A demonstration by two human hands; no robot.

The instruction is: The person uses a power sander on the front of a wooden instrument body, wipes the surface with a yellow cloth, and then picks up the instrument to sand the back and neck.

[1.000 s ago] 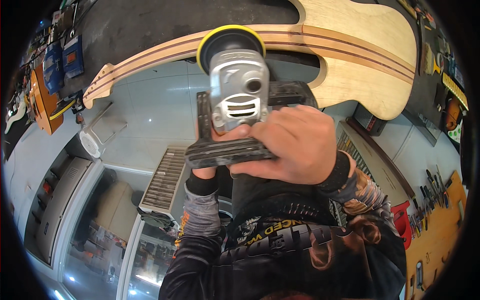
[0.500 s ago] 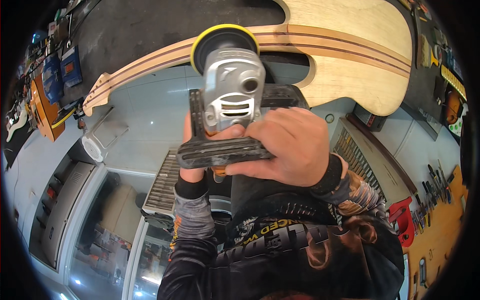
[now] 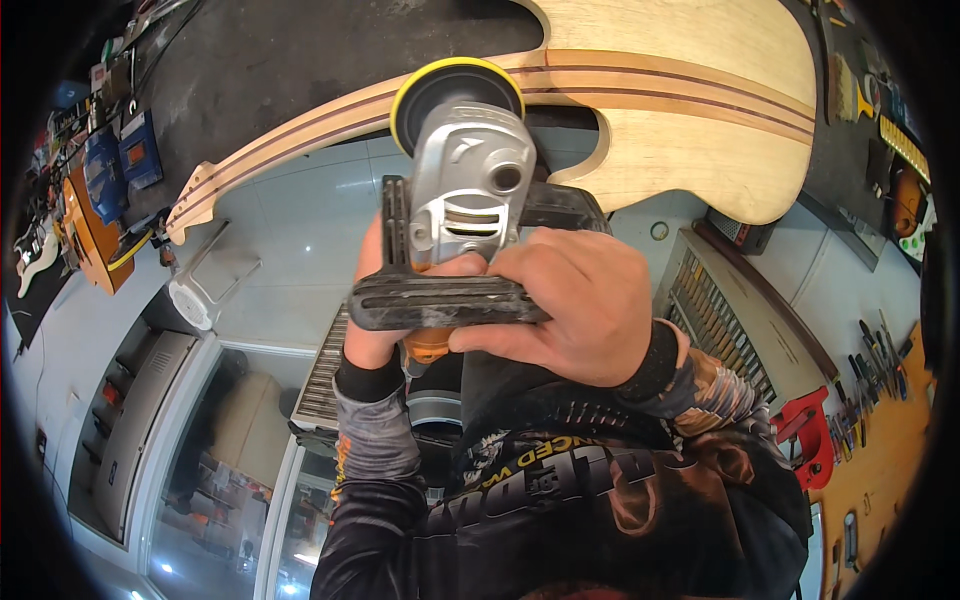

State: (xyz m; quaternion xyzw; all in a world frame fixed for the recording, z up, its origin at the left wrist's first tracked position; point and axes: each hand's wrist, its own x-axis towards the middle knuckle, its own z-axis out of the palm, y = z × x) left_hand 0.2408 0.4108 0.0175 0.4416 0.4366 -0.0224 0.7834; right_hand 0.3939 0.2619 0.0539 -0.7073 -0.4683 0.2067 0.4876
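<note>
A rotary polisher [image 3: 478, 175] with a silver gear head and an orange body is held up in front of me. Its round backing pad [image 3: 455, 95] is black with a yellow edge. My left hand [image 3: 371, 345] wraps the polisher's body from below; the tool hides most of its fingers, though the thumb shows. The fingers of my right hand [image 3: 592, 300] close around the polisher's black frame-shaped handle [image 3: 440, 303]. Beyond the tool lies an unfinished wooden guitar [image 3: 690, 150], pale with dark stripes down its neck and body. Whether the pad touches the guitar cannot be told.
The guitar rests on a black-topped bench [image 3: 300, 70]. Tools and a blue box [image 3: 140, 150] sit at the far left, near an orange-brown guitar body [image 3: 92, 235]. A white stool [image 3: 200, 285] stands below. At right are a tool rack [image 3: 720, 315] and a red clamp-like tool [image 3: 805, 440].
The guitar appears slightly further left in view, and the polisher's head sits a little lower and to the right. Both hands keep their hold.
</note>
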